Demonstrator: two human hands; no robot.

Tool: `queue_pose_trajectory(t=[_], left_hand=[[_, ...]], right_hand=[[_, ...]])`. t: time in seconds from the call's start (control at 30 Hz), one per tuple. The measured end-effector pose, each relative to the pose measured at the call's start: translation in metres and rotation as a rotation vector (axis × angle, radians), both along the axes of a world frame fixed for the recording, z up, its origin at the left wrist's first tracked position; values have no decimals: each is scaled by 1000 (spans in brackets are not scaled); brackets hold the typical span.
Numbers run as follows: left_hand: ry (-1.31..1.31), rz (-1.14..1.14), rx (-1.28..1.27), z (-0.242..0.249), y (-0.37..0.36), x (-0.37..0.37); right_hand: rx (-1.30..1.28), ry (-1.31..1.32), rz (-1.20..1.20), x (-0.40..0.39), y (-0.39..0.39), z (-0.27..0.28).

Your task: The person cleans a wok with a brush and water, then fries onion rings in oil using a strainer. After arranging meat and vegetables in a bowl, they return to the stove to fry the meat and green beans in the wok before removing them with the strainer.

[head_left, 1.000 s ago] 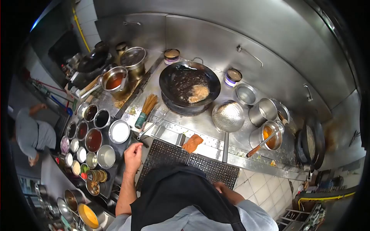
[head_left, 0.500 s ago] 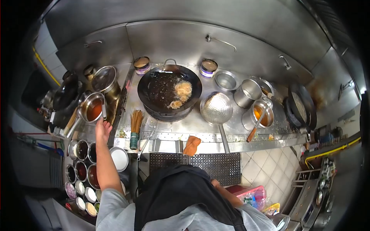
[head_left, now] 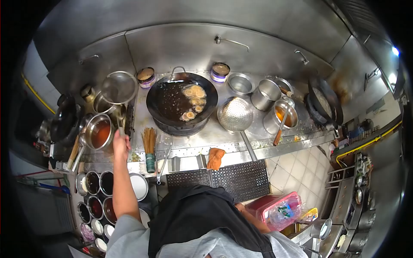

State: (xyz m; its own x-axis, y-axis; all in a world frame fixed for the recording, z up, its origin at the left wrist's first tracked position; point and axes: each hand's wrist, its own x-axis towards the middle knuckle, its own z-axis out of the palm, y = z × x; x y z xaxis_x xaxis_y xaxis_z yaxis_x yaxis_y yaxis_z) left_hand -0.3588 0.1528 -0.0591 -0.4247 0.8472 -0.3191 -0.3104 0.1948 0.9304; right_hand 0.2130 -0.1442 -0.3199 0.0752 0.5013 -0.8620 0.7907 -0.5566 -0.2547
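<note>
My left hand (head_left: 121, 144) is closed round the handle of a round mesh strainer (head_left: 119, 87), which is lifted at the left of the stove over a metal pot (head_left: 102, 103). Just left of that hand stands a pot of reddish-brown liquid (head_left: 101, 134). My right hand (head_left: 239, 207) is low beside the black apron (head_left: 189, 219), mostly hidden, and its fingers do not show. In the middle, a black wok (head_left: 165, 96) holds dark bubbling oil with several pale golden pieces (head_left: 195, 92) floating on its right side.
A perforated ladle (head_left: 235, 114), metal pots (head_left: 265, 95) and a pot of orange liquid (head_left: 280, 117) stand on the right. A bamboo brush (head_left: 149, 148) and an orange cloth (head_left: 215, 158) lie along the front edge. Sauce containers (head_left: 91, 182) fill the lower left.
My left hand has closed on the strainer's handle and raised the strainer from the pot's top. The frying pieces have spread apart in the wok. The view has shifted a little.
</note>
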Motion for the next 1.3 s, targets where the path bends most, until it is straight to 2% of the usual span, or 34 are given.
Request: queue_pose_trajectory(t=[0.17, 0.2, 0.27, 0.37, 0.47, 0.57, 0.6, 0.67, 0.7, 0.83, 0.9, 1.0, 1.1, 1.23, 1.3], left_hand=[[101, -162, -85, 13, -48, 46], [171, -217, -98, 9, -48, 51], [306, -273, -123, -2, -43, 61], [340, -318, -155, -3, -18, 84], [350, -316, -188, -22, 20, 99], [319, -312, -205, -39, 54, 110], [337, -366, -221, -40, 63, 113], [385, -436, -216, -48, 76, 119], [384, -443, -215, -49, 78, 122], [539, -430, -143, -34, 71, 131], [860, -553, 47, -39, 70, 121], [1013, -579, 110, -41, 60, 110], [1100, -616, 36, 17, 23, 118], [1131, -569, 58, 28, -3, 101], [1076, -508, 89, 27, -13, 88]], right_hand=[[25, 37, -48, -3, 17, 24], [29, 36, -41, -1, 22, 24], [145, 63, 194, 2, 33, 24], [194, 28, 141, 1, 41, 39], [208, 295, -23, 40, 22, -80], [145, 206, -93, 46, 15, -65], [147, 202, -100, 46, 12, -44], [236, 30, 73, 47, -1, -4], [235, 27, 67, 49, -10, 4], [172, 22, 197, 54, -38, 18], [152, 18, 194, 59, -44, 16], [131, 13, 173, 65, -47, 14], [130, 15, 141, 67, -40, 11], [154, 21, 64, 64, -12, 7], [218, 134, 97, 79, 2, -41]])
